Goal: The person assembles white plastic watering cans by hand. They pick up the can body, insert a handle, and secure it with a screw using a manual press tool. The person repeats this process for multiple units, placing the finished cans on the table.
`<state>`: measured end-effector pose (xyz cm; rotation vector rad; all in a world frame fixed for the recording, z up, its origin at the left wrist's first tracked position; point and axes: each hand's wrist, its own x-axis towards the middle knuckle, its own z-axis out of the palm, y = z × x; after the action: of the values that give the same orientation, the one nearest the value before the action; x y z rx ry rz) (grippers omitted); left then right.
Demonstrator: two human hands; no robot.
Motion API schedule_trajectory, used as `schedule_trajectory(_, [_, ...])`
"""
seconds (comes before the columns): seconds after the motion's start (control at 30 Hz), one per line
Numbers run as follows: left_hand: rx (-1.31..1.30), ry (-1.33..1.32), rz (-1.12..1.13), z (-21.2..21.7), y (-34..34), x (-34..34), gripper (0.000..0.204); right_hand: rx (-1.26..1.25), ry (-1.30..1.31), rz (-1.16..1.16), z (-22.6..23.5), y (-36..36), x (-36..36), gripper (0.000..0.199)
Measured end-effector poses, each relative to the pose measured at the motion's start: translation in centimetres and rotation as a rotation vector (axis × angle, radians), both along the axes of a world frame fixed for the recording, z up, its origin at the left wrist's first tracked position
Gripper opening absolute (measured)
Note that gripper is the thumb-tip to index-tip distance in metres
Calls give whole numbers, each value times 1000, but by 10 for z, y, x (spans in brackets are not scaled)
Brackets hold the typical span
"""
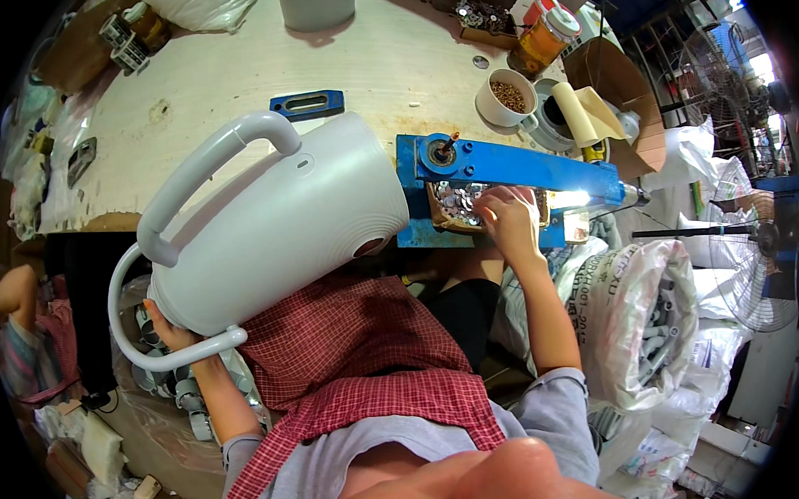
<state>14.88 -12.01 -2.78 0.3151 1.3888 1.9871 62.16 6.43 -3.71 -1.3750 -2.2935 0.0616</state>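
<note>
A large light grey plastic watering can (285, 218) lies tilted across my lap and the table edge, its curved handle toward the upper left. My left hand (171, 329) supports its lower left end, the thumb showing and the other fingers partly hidden behind it. My right hand (512, 220) reaches into a small box of shiny metal discs (458, 203), with its fingers bent down among them; whatever they pinch is hidden. The box sits on a blue metal bench device (528, 163), under its long arm. A lamp (569, 199) glows beside my right hand.
On the table (220, 72) are a blue slotted metal piece (308, 105), a white cup of small brass-coloured parts (508, 98), an orange-filled jar (544, 43) and a tape roll (573, 114). A sack of grey tubes (637, 322) and a fan (747, 256) stand on the right.
</note>
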Motion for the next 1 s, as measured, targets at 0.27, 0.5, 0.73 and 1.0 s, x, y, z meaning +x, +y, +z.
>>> schedule_trajectory(0.27, [58,-122,-38,-17,6,-19,65,582,394,186,103,19,-60,29])
schedule_trajectory(0.5, [122,-145,-118,-17,19,-11,64,593,273,305,102,47,-64,27])
schedule_trajectory(0.73, [233,-127,-248,-32,39,-25,63,649,152,312,104,47,-57,27])
schedule_trajectory(1.0, [166,166,-180,-12,96,24,61,-62,817,160,77,-1,-31,18])
